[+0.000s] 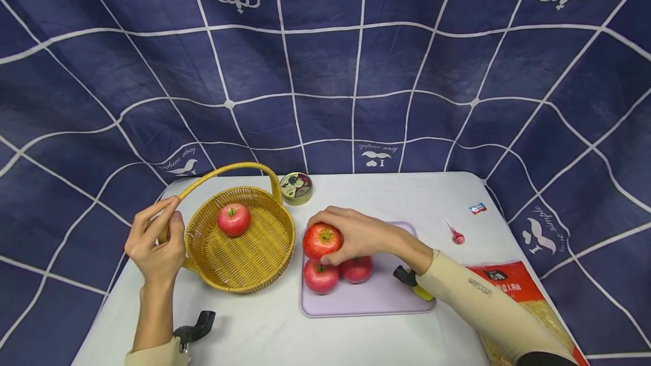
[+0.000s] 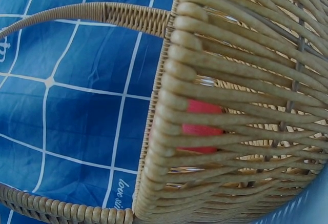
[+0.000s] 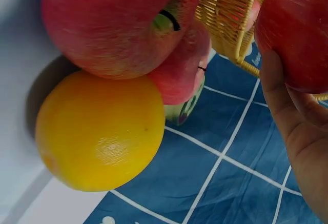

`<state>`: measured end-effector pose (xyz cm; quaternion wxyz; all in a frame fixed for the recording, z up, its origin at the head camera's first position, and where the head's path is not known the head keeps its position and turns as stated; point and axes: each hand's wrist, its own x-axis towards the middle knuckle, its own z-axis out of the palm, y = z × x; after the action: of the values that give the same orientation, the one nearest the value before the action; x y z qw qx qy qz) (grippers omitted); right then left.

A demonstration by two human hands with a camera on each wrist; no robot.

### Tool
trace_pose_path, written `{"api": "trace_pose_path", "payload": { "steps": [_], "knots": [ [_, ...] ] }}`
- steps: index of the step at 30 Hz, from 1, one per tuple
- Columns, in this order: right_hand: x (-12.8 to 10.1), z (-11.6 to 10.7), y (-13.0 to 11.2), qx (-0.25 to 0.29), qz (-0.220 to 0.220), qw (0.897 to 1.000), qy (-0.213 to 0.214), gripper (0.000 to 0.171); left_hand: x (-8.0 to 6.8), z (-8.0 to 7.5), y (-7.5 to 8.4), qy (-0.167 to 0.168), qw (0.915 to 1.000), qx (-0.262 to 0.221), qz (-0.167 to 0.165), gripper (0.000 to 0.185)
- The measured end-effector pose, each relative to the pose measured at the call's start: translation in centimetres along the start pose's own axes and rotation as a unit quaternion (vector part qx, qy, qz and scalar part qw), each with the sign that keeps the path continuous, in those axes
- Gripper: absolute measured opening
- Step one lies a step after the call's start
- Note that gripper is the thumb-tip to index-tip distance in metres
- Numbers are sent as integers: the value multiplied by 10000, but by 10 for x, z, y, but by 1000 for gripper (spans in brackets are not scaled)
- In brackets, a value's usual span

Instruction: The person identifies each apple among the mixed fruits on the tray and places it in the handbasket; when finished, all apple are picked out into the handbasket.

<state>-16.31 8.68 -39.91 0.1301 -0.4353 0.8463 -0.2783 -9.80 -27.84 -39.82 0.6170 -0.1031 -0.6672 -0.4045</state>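
Note:
My left hand (image 1: 157, 242) grips the handle of a round wicker basket (image 1: 241, 288) at its left side. One red apple (image 1: 234, 219) lies in the basket, and it shows as red through the weave in the left wrist view. My right hand (image 1: 356, 233) holds another red apple (image 1: 322, 241), fingers over its top and thumb at its near side. That held apple (image 3: 300, 34) is at the right in the right wrist view. Below it, two more apples, a nearer one (image 1: 321, 277) and one beside it (image 1: 356, 269), sit on a lilac tray (image 1: 376, 308).
A yellow round fruit (image 3: 100, 131) is on the tray, mostly hidden by my right forearm in the head view. Behind the basket stands a round tin (image 1: 296, 188). Farther right lie a lollipop (image 1: 457, 236), a small wrapped candy (image 1: 478, 208) and a red food bag (image 1: 513, 281).

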Motion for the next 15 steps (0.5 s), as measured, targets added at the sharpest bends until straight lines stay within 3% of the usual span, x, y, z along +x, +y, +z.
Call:
{"api": "trace_pose_path", "payload": {
  "steps": [15],
  "knots": [
    [30,0,-8,134,-87,9997,-181,59,1,1,3,37,10000,-14,-1,14]
  ]
}}
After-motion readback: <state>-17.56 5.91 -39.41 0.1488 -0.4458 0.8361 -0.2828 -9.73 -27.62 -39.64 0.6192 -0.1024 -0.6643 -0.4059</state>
